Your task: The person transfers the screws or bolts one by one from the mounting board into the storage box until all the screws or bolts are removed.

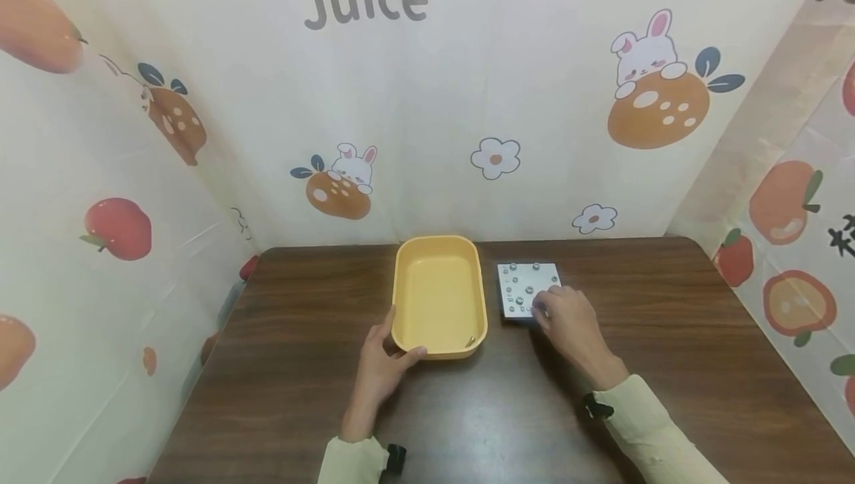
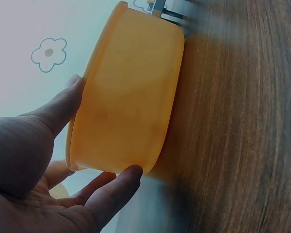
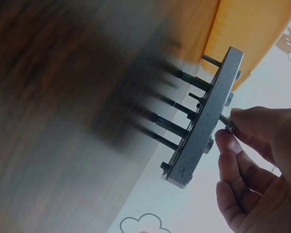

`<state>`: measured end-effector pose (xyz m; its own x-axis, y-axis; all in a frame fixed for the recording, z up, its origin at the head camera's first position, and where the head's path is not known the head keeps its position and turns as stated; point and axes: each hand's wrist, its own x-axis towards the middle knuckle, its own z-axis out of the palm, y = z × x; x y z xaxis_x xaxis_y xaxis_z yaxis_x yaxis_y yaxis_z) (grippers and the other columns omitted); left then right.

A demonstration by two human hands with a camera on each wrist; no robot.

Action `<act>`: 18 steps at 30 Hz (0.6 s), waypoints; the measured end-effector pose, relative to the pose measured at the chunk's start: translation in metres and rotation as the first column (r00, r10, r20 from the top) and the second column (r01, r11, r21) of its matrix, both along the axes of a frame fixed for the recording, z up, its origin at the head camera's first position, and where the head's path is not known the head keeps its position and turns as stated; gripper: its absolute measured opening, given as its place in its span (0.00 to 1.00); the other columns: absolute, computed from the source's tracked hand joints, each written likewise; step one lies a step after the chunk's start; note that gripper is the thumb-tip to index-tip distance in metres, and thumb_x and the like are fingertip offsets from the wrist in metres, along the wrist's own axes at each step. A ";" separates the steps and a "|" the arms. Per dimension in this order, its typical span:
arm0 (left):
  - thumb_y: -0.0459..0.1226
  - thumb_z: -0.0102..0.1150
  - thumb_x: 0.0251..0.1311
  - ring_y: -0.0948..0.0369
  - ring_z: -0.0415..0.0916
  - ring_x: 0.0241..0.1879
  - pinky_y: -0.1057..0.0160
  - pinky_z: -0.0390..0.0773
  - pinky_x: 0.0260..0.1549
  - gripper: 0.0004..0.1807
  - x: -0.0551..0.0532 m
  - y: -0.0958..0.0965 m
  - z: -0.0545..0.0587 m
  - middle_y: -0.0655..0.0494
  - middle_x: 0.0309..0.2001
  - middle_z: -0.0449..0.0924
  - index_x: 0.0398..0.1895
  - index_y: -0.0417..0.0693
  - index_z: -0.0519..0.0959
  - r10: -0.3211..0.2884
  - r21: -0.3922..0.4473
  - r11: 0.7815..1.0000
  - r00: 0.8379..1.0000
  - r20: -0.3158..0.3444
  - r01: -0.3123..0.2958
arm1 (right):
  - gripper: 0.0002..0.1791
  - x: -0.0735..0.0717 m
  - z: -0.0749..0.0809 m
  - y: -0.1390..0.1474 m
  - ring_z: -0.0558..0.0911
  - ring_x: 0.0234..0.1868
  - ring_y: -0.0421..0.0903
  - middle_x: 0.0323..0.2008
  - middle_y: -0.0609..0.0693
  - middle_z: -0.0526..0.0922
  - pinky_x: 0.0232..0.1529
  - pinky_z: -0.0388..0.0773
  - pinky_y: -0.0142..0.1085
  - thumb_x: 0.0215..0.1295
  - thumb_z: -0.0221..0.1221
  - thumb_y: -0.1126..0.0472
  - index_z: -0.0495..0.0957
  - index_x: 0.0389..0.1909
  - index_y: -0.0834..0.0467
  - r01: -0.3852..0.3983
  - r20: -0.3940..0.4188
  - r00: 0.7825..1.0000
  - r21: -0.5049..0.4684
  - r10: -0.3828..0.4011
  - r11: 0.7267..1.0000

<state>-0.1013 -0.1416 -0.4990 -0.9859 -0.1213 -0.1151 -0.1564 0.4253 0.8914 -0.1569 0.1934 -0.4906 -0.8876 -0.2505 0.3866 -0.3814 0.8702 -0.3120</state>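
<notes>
A yellow plastic tray [image 1: 437, 291] sits on the table with a small screw [image 1: 470, 341] in its near right corner. My left hand [image 1: 381, 365] grips the tray's near left corner, thumb at the rim and fingers round the wall. To the right of the tray is a square metal plate [image 1: 542, 275] carrying screws of several sizes. With thumb and forefinger, my right hand [image 1: 568, 319] pinches the head of a screw [image 3: 226, 123] at the plate's near right part. Threaded shanks [image 3: 169, 126] stick out of the plate's underside in the right wrist view.
The dark wood table [image 1: 314, 298] reaches back to a pale printed curtain [image 1: 427, 98], and more curtain hangs at both sides. The tray's right wall stands a short way from the plate. Black bands [image 1: 597, 406] are on both wrists.
</notes>
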 end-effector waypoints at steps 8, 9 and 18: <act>0.41 0.83 0.54 0.46 0.74 0.61 0.48 0.81 0.60 0.56 0.000 0.001 0.001 0.41 0.60 0.73 0.84 0.47 0.60 -0.004 -0.003 1.000 1.000 -0.005 0.004 | 0.06 0.002 0.000 0.002 0.84 0.37 0.55 0.35 0.57 0.89 0.44 0.81 0.51 0.61 0.73 0.70 0.88 0.37 0.63 0.005 0.044 0.999 -0.033 -0.003 0.999; 0.41 0.83 0.54 0.46 0.74 0.61 0.48 0.81 0.61 0.56 0.001 0.001 0.001 0.41 0.60 0.73 0.84 0.46 0.60 -0.006 -0.005 1.000 1.000 -0.006 0.005 | 0.05 0.002 0.000 0.002 0.84 0.37 0.55 0.35 0.57 0.89 0.44 0.81 0.51 0.61 0.73 0.70 0.88 0.37 0.63 0.005 0.042 0.999 -0.039 -0.003 0.999; 0.41 0.82 0.55 0.47 0.75 0.59 0.49 0.82 0.59 0.56 -0.001 0.001 0.000 0.41 0.59 0.73 0.84 0.47 0.59 0.002 0.002 1.000 1.000 -0.004 -0.002 | 0.06 0.001 0.007 0.003 0.83 0.38 0.56 0.35 0.57 0.89 0.44 0.80 0.52 0.60 0.73 0.72 0.88 0.37 0.63 0.007 -0.020 1.000 -0.055 -0.008 0.998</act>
